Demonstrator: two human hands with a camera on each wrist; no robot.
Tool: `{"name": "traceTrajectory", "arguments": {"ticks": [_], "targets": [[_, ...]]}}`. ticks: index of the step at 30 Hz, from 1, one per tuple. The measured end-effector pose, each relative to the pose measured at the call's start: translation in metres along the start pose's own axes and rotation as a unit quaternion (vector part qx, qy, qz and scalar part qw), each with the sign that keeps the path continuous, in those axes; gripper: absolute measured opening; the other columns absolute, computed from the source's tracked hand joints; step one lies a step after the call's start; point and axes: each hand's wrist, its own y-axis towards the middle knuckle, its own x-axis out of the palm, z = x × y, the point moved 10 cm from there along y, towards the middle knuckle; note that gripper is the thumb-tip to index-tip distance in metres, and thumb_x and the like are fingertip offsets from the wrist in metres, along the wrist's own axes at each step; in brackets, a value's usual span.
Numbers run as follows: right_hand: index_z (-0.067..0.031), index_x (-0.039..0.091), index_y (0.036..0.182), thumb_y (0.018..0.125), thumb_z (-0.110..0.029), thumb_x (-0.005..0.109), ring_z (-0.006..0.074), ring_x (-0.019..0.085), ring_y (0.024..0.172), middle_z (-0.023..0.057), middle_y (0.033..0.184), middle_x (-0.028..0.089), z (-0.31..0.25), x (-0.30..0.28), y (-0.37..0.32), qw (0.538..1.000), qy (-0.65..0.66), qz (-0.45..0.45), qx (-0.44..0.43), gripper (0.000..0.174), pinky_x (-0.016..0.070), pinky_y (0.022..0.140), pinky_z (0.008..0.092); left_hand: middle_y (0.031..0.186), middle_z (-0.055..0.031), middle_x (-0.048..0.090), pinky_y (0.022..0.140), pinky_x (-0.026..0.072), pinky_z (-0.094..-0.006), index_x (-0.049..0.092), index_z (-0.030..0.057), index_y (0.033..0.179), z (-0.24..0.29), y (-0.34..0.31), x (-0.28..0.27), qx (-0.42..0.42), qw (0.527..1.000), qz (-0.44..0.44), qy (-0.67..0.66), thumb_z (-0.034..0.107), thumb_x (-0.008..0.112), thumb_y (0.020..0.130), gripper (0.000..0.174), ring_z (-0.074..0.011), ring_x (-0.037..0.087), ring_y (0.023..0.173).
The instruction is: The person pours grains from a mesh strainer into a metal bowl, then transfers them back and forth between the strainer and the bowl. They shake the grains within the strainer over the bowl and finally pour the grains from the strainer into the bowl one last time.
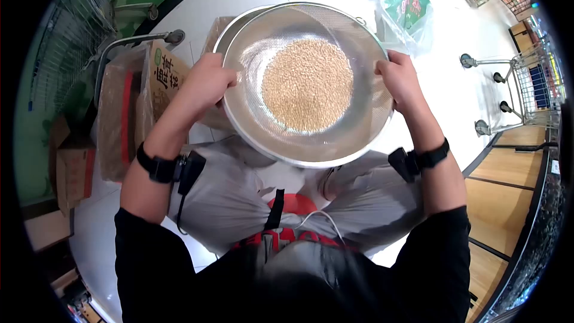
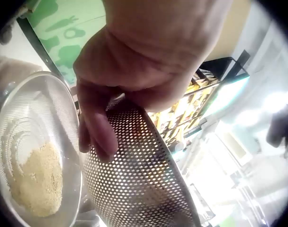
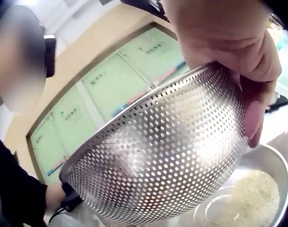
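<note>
In the head view, both hands hold a round perforated metal colander [image 1: 366,125] by opposite sides of its rim. Pale beige grains [image 1: 308,87] lie heaped on its bottom. My left hand [image 1: 209,84] grips the left edge, thumb over the rim; my right hand [image 1: 402,81] grips the right edge likewise. Beneath it is a second metal sieve [image 2: 56,101], its rim peeking out at the upper left in the head view. In both wrist views that lower sieve carries a beige heap [image 2: 40,182]. The right wrist view shows the held colander's holed wall [image 3: 158,156] close up.
A cardboard box [image 1: 158,75] in clear plastic stands on the left, with a smaller carton [image 1: 75,170] beyond. A plastic bag [image 1: 406,15] lies on the white floor ahead. Wheeled carts [image 1: 532,87] stand at the right, and another cart [image 1: 66,42] at the left.
</note>
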Motion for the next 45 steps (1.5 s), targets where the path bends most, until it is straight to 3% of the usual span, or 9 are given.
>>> {"name": "traceTrajectory", "arguments": {"ticks": [8, 15, 17, 20, 23, 26, 29, 39, 45], "targets": [[0.0085, 0.064, 0.082, 0.074, -0.006, 0.053, 0.018, 0.057, 0.061, 0.0118, 0.067, 0.061, -0.03, -0.014, -0.017, 0.999, 0.014, 0.022, -0.035, 0.02, 0.0459, 0.058, 0.0329, 0.066, -0.0118, 0.06, 0.042, 0.0474, -0.0321, 0.06, -0.0094, 0.083, 0.009, -0.004, 0.005, 0.076, 0.994, -0.032, -0.072, 0.002, 0.053, 0.073, 0.017, -0.0199, 0.061, 0.053], [0.0091, 0.063, 0.079, 0.073, -0.005, 0.052, 0.0186, 0.056, 0.06, 0.0112, 0.064, 0.059, -0.048, -0.023, -0.019, 0.997, -0.022, 0.041, -0.058, 0.019, 0.0451, 0.058, 0.0328, 0.066, -0.0121, 0.06, 0.042, 0.0459, -0.0344, 0.061, -0.0095, 0.08, -0.017, 0.008, 0.013, 0.042, 0.995, -0.039, -0.077, 0.002, 0.054, 0.071, 0.016, -0.02, 0.062, 0.057], [0.0085, 0.062, 0.077, 0.073, -0.005, 0.052, 0.0184, 0.055, 0.061, 0.0112, 0.063, 0.058, -0.051, -0.025, -0.027, 0.997, -0.017, 0.04, -0.069, 0.018, 0.0448, 0.059, 0.0329, 0.066, -0.0128, 0.061, 0.042, 0.0457, -0.035, 0.06, -0.0103, 0.079, -0.016, 0.011, 0.014, 0.107, 0.991, -0.028, -0.078, 0.003, 0.055, 0.071, 0.017, -0.0211, 0.062, 0.053], [0.0083, 0.061, 0.075, 0.072, -0.006, 0.053, 0.0182, 0.053, 0.059, 0.0098, 0.061, 0.056, -0.027, -0.018, -0.017, 0.998, -0.053, 0.029, -0.031, 0.017, 0.0428, 0.058, 0.0326, 0.065, -0.0127, 0.061, 0.043, 0.0463, -0.034, 0.06, -0.0096, 0.079, -0.03, 0.008, 0.018, -0.004, 0.999, -0.026, -0.019, 0.004, 0.056, 0.07, 0.017, -0.0212, 0.062, 0.052], [0.0084, 0.062, 0.074, 0.071, -0.006, 0.053, 0.0189, 0.053, 0.06, 0.0105, 0.061, 0.057, -0.039, -0.017, -0.014, 0.998, -0.029, 0.028, -0.055, 0.017, 0.043, 0.058, 0.0328, 0.065, -0.014, 0.062, 0.043, 0.0463, -0.0346, 0.061, -0.0089, 0.077, 0.0, -0.006, -0.001, 0.071, 0.994, 0.043, -0.069, 0.004, 0.056, 0.07, 0.016, -0.0219, 0.062, 0.051], [0.0085, 0.062, 0.075, 0.071, -0.006, 0.052, 0.0188, 0.054, 0.06, 0.0112, 0.062, 0.057, -0.035, -0.013, -0.023, 0.999, -0.022, 0.021, -0.039, 0.017, 0.0433, 0.058, 0.0327, 0.064, -0.0149, 0.062, 0.044, 0.0473, -0.0342, 0.061, -0.0089, 0.078, -0.022, 0.003, 0.001, 0.017, 0.999, 0.03, 0.001, 0.005, 0.056, 0.07, 0.016, -0.0223, 0.062, 0.051], [0.0091, 0.063, 0.076, 0.071, -0.005, 0.051, 0.0184, 0.054, 0.06, 0.0122, 0.064, 0.058, -0.05, -0.02, -0.021, 0.997, -0.007, 0.037, -0.065, 0.018, 0.0435, 0.058, 0.0323, 0.064, -0.0154, 0.061, 0.042, 0.046, -0.0335, 0.061, -0.0093, 0.077, -0.008, 0.002, -0.008, 0.089, 0.991, 0.018, -0.096, 0.005, 0.056, 0.07, 0.016, -0.0224, 0.06, 0.048], [0.0087, 0.063, 0.079, 0.069, -0.002, 0.05, 0.0188, 0.052, 0.057, 0.0113, 0.064, 0.059, -0.02, -0.001, -0.017, 0.999, 0.016, -0.024, 0.016, 0.019, 0.0425, 0.056, 0.0322, 0.06, -0.0121, 0.057, 0.047, 0.0458, -0.0327, 0.058, -0.0071, 0.072, -0.013, -0.002, 0.0, 0.058, 0.996, 0.002, -0.068, 0.006, 0.057, 0.07, 0.014, -0.0202, 0.058, 0.053], [0.0101, 0.062, 0.078, 0.07, -0.002, 0.05, 0.0193, 0.053, 0.057, 0.0099, 0.062, 0.057, -0.031, -0.008, -0.026, 0.999, -0.008, 0.0, -0.037, 0.019, 0.0422, 0.054, 0.0327, 0.062, -0.012, 0.057, 0.051, 0.0465, -0.0326, 0.059, -0.0063, 0.075, -0.01, -0.007, -0.002, 0.047, 0.997, 0.008, -0.066, 0.007, 0.057, 0.07, 0.015, -0.0208, 0.06, 0.06]]}}
